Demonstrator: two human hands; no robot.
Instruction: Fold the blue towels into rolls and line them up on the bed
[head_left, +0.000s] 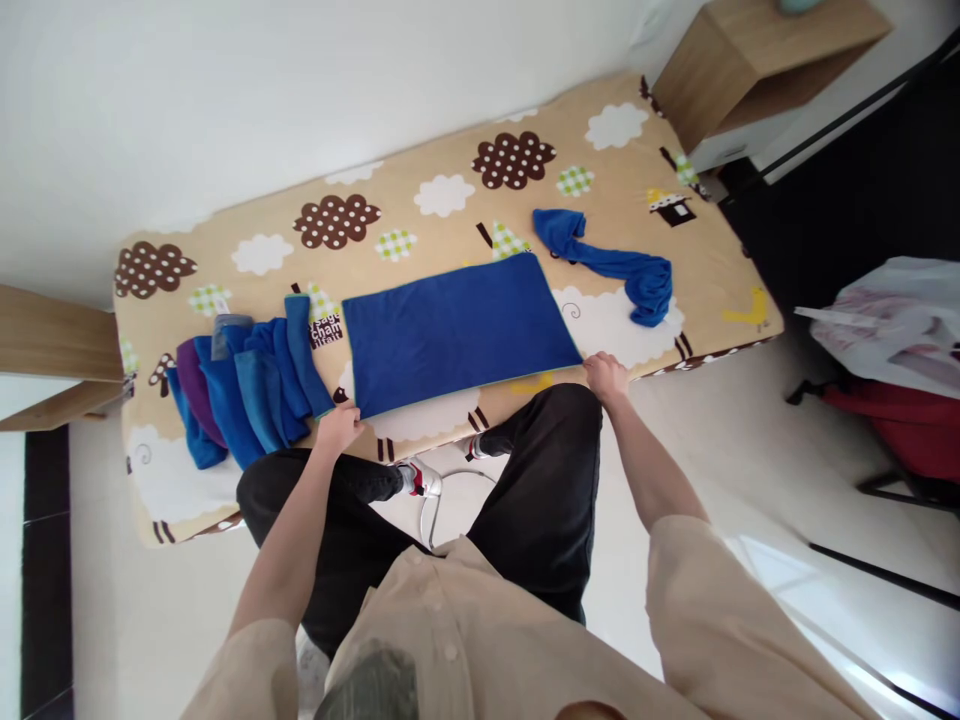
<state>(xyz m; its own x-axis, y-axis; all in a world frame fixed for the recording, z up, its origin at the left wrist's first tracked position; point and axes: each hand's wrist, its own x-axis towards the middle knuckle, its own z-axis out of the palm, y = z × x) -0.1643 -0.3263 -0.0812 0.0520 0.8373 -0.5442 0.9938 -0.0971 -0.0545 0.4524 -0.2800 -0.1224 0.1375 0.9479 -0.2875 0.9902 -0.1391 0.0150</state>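
Note:
A blue towel (457,330) lies spread flat on the patterned bed sheet (442,195). At its near left corner, my left hand (340,430) is closed with the edge pinched in the fingers. My right hand (606,380) pinches the near right corner. To the left of the towel lies a row of several rolled or folded cloths (259,390), mostly blue, one purple and one grey. A crumpled blue cloth (615,262) rests beyond the towel's right end, apart from both hands.
A white wall runs along the bed's far side. Wooden cabinets stand at the right (720,80) and left (52,330) ends. Over a red item at the far right lies a white plastic bag (896,320). My knees are close to the bed's near edge.

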